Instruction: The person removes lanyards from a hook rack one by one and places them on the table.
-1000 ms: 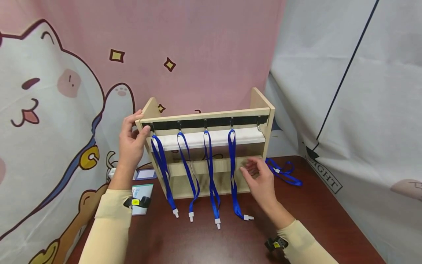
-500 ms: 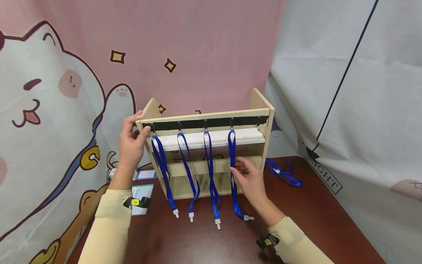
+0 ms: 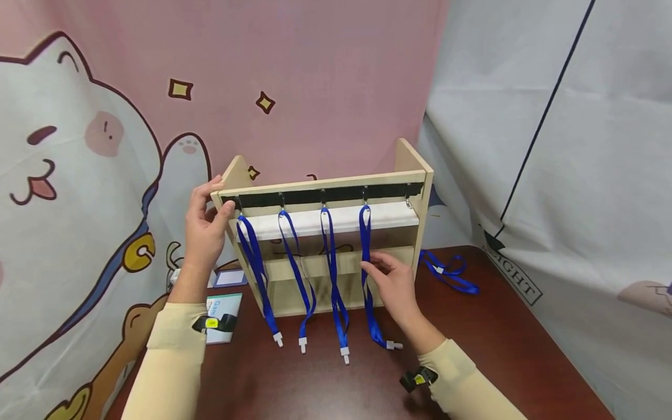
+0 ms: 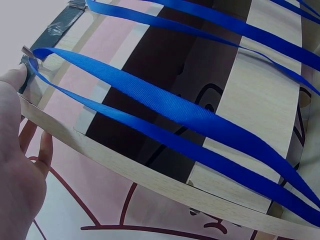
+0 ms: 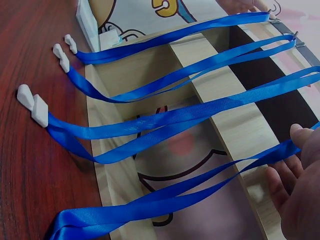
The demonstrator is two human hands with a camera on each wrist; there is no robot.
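Observation:
A light wooden rack [image 3: 425,216] stands on the table, with a black strip [image 3: 343,196] of hooks along its upper front. Several blue lanyards hang from the hooks, white clips at their lower ends. At the rack's upper left corner my left hand [image 3: 205,230] grips the side panel, thumb in front, near the leftmost lanyard [image 4: 150,95]. My right hand [image 3: 396,286] pinches the rightmost hanging lanyard [image 5: 175,200] partway down its strap, between thumb and fingers. That lanyard's top loop is still on its hook. The hook [image 3: 408,201] at the far right bears no lanyard.
On the dark red table [image 3: 315,396], another blue lanyard [image 3: 462,284] lies loose right of the rack. A blue-edged badge holder [image 3: 230,277] and a white-and-blue packet [image 3: 224,309] lie at the left. Printed cloth [image 3: 336,87] hangs behind.
My right hand has moved left from beside the rightmost hanging lanyard and now pinches its strap. The left hand keeps its grip on the rack.

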